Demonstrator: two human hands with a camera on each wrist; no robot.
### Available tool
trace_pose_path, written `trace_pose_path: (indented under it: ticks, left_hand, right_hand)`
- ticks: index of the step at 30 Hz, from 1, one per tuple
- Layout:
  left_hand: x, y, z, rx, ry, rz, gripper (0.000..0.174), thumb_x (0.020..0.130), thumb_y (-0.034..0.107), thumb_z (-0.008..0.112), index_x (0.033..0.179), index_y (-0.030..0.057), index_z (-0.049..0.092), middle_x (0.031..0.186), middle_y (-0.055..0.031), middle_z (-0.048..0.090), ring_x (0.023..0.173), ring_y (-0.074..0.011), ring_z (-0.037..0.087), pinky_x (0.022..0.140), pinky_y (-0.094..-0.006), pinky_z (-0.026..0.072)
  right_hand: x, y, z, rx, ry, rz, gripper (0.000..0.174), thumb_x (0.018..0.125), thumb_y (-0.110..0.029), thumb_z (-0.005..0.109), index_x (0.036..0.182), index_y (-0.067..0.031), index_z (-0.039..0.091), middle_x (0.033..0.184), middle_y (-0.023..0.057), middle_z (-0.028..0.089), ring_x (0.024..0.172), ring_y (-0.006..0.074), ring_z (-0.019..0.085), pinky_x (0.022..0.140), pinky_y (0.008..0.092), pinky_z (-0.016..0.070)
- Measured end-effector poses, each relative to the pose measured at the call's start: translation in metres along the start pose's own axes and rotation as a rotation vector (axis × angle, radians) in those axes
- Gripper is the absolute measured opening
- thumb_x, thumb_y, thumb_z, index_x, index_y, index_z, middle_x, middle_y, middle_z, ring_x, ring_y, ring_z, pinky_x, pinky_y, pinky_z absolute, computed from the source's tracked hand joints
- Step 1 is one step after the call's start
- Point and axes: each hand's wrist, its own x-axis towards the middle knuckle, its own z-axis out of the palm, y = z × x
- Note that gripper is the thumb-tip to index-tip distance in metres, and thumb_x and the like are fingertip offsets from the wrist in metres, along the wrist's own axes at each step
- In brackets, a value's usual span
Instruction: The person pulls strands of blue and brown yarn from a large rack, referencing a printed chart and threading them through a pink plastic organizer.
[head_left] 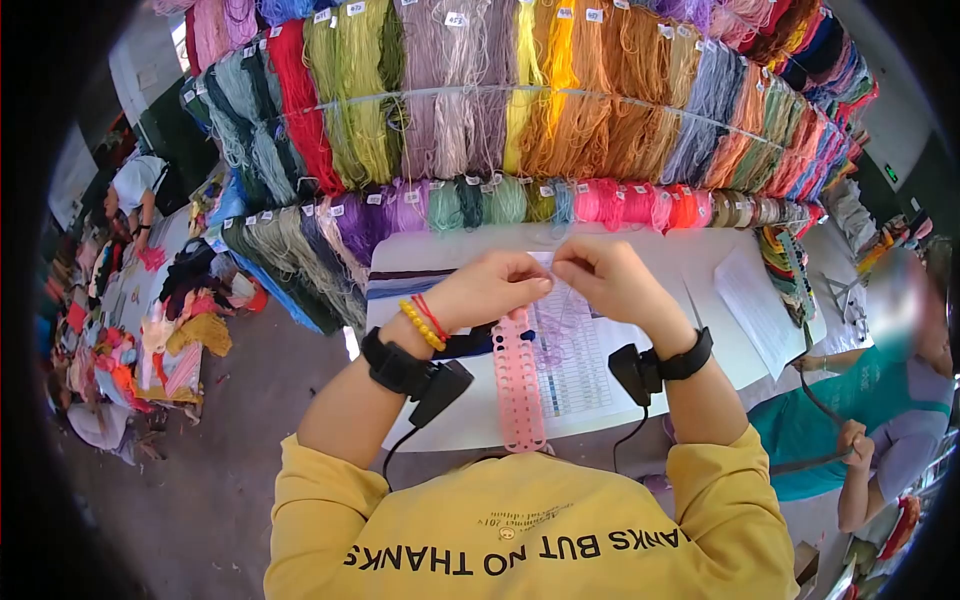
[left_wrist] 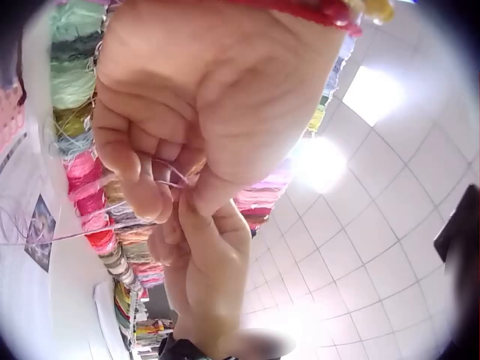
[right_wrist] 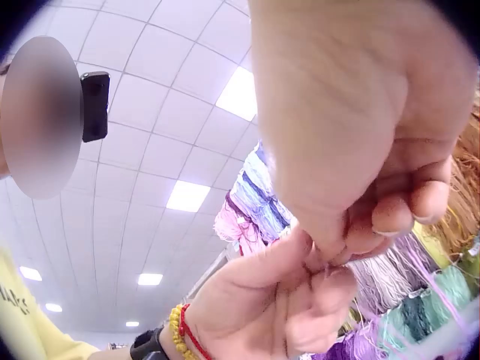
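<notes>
Both hands meet above the table, fingertips close together. The left hand [head_left: 497, 288] pinches a thin light purple thread [left_wrist: 171, 174] between thumb and curled fingers; the thread loops by its fingertips in the left wrist view. The right hand [head_left: 617, 285] holds the same thread at its thumb and fingertips, touching the left hand's tips. Loose purple strands [head_left: 562, 335] hang below the hands over a printed chart [head_left: 580, 380]. A pink perforated strip [head_left: 517, 385] lies upright in the head view, below the left hand.
Numbered thread skeins [head_left: 455, 130] hang in rows across the back. A paper sheet [head_left: 755, 305] lies at the table's right. Dark thread bundles [head_left: 410, 285] lie left of the hands. A person in teal [head_left: 830, 420] stands at the right; another [head_left: 137, 190] bends at the far left.
</notes>
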Motion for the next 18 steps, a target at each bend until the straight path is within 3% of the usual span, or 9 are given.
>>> trace_pose_path:
  ticks: [1,2,3,6,9,12,15,18]
  left_hand:
    - [-0.005,0.001,-0.006,0.059,0.011,-0.008,0.021,0.088,0.02,0.052,0.093,0.0013,0.059,0.068,0.0018,0.053,0.058,-0.0046,0.049,0.052,-0.0197,0.0417]
    - [-0.01,0.006,-0.013,0.116,0.024,-0.017,0.021,0.088,0.021,0.052,0.091,0.0008,0.06,0.067,0.0019,0.053,0.058,-0.0047,0.048,0.051,-0.0199,0.0411]
    - [-0.015,0.011,-0.018,0.172,0.037,-0.025,0.022,0.088,0.021,0.052,0.089,0.0004,0.06,0.065,0.0019,0.052,0.057,-0.0047,0.048,0.05,-0.0201,0.0405]
    - [-0.027,0.025,-0.024,-0.043,0.071,0.065,0.021,0.089,0.019,0.05,0.085,0.0007,0.06,0.063,0.0027,0.051,0.055,-0.004,0.045,0.05,-0.0195,0.0378]
    - [-0.033,0.024,-0.028,-0.103,0.117,0.092,0.021,0.089,0.019,0.049,0.083,0.0019,0.059,0.065,0.003,0.051,0.054,-0.0033,0.043,0.051,-0.0183,0.0356]
    - [-0.05,0.011,-0.045,-0.068,0.23,0.048,0.02,0.09,0.02,0.048,0.084,0.0029,0.057,0.063,0.0036,0.047,0.052,-0.0031,0.039,0.049,-0.0178,0.0319]
    - [-0.075,-0.01,-0.07,0.019,0.396,-0.033,0.019,0.09,0.021,0.048,0.083,0.0047,0.056,0.06,0.0038,0.045,0.052,-0.0031,0.038,0.048,-0.0177,0.0299]
    - [-0.095,-0.035,-0.081,-0.192,0.561,-0.083,0.018,0.089,0.022,0.049,0.081,0.0064,0.055,0.059,0.004,0.044,0.051,-0.0032,0.038,0.047,-0.0172,0.0285]
  right_hand:
    - [0.002,0.001,-0.001,0.028,0.011,0.044,0.012,0.081,-0.013,0.06,0.082,-0.0008,0.057,0.065,0.0026,0.052,0.059,0.0084,0.047,0.053,0.0247,0.0405]
    - [0.005,0.003,-0.001,0.036,0.023,0.048,0.018,0.078,-0.015,0.061,0.091,-0.0023,0.059,0.063,0.0074,0.055,0.055,0.0134,0.049,0.053,0.0286,0.0416]
    - [0.007,0.002,0.001,0.12,-0.043,0.072,0.02,0.079,-0.016,0.061,0.094,-0.0022,0.059,0.064,0.0061,0.055,0.056,0.0124,0.049,0.053,0.0282,0.0415]
    - [0.012,-0.006,0.022,0.456,-0.278,0.108,0.032,0.081,-0.02,0.062,0.106,-0.0017,0.054,0.069,0.002,0.056,0.062,0.008,0.048,0.055,0.0261,0.0412]
    - [0.011,0.001,0.064,0.625,-0.55,-0.021,0.022,0.081,-0.023,0.062,0.088,-0.0016,0.058,0.068,0.001,0.053,0.064,0.0075,0.048,0.056,0.0254,0.0403]
    - [0.004,0.013,0.052,0.395,-0.604,0.154,0.015,0.084,-0.017,0.056,0.08,-0.0027,0.058,0.062,-0.0029,0.048,0.056,0.006,0.044,0.051,0.0205,0.0373]
    - [-0.009,0.047,0.016,0.425,-0.51,0.308,0.023,0.085,-0.021,0.053,0.071,-0.0035,0.055,0.057,-0.0025,0.045,0.052,0.0061,0.041,0.049,0.0207,0.0341]
    - [-0.022,0.078,-0.025,0.31,-0.364,0.436,0.026,0.086,-0.023,0.052,0.068,-0.0044,0.052,0.056,-0.0025,0.045,0.051,0.0061,0.042,0.048,0.0208,0.0333]
